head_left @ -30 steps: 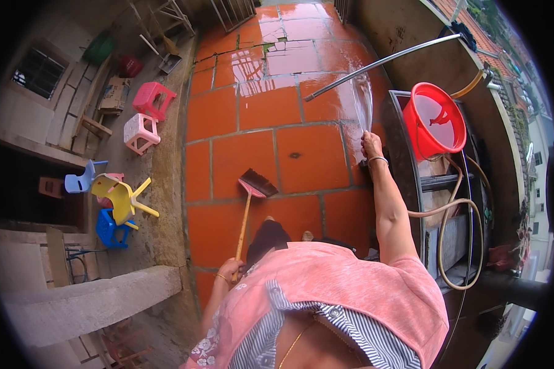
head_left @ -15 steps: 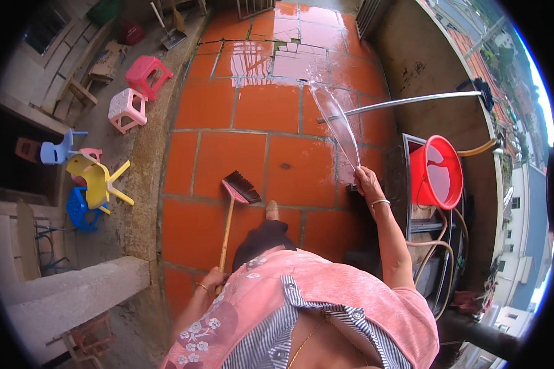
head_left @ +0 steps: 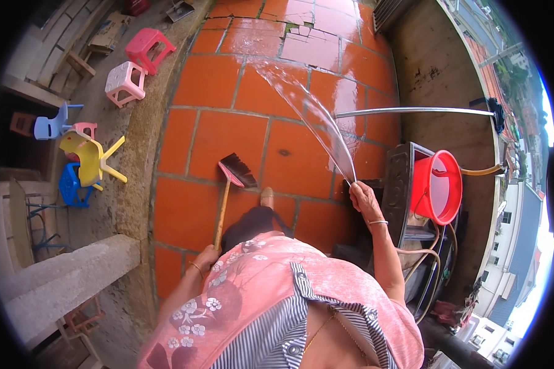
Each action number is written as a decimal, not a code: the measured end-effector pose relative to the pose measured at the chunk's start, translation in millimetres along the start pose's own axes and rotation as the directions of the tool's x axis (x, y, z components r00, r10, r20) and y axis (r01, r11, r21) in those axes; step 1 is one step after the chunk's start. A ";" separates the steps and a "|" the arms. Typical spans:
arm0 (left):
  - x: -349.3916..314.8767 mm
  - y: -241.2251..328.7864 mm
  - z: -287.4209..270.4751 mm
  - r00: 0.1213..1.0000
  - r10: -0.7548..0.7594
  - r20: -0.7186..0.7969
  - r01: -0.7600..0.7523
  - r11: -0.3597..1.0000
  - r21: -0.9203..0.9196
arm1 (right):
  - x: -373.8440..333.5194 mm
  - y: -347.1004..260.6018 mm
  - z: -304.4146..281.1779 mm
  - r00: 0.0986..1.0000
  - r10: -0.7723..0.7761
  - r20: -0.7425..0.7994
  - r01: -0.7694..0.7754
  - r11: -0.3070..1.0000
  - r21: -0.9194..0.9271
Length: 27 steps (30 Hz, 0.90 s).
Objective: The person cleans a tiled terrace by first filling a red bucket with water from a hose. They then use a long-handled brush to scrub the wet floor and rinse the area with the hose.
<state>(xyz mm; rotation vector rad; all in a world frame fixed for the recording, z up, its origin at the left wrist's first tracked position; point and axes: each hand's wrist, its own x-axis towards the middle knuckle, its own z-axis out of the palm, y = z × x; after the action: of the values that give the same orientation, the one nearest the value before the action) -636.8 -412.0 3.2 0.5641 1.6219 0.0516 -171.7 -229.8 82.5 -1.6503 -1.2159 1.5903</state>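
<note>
My left hand [head_left: 207, 258] is closed round the wooden handle of a broom [head_left: 222, 212]. The broom's dark bristles [head_left: 239, 170] rest on the wet orange tiles ahead of my foot. My right hand [head_left: 364, 200], a bangle on its wrist, is closed on a hose whose end is mostly hidden by the fingers. A fan of water [head_left: 311, 114] shoots from it, forward and to the left, onto the tiled floor [head_left: 228, 138]. A tan length of hose [head_left: 426, 251] shows behind my right forearm.
A red bucket [head_left: 421, 190] of water stands on a dark cabinet at the right, by a low wall [head_left: 434, 74]. A metal pole [head_left: 406, 111] sticks out above the floor. Small plastic stools [head_left: 124, 83] and a yellow chair [head_left: 86, 155] line the left ledge; a concrete beam [head_left: 74, 283] is nearer.
The water spray has swung left and now lands farther left on the tiles. My view has shifted slightly. The broom stays in my left hand, close to the same spot.
</note>
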 end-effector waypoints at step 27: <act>27.9 -44.0 41.9 0.998 0.000 -0.060 0.001 1.000 0.007 | -57.3 -32.1 1.2 0.902 -0.367 -0.227 0.383 0.923 0.034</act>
<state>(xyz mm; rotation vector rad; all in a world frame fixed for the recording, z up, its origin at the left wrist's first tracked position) -612.1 -452.0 -44.4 0.5722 1.6811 0.0628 -174.5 -265.6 137.4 -1.3939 -1.2497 1.1724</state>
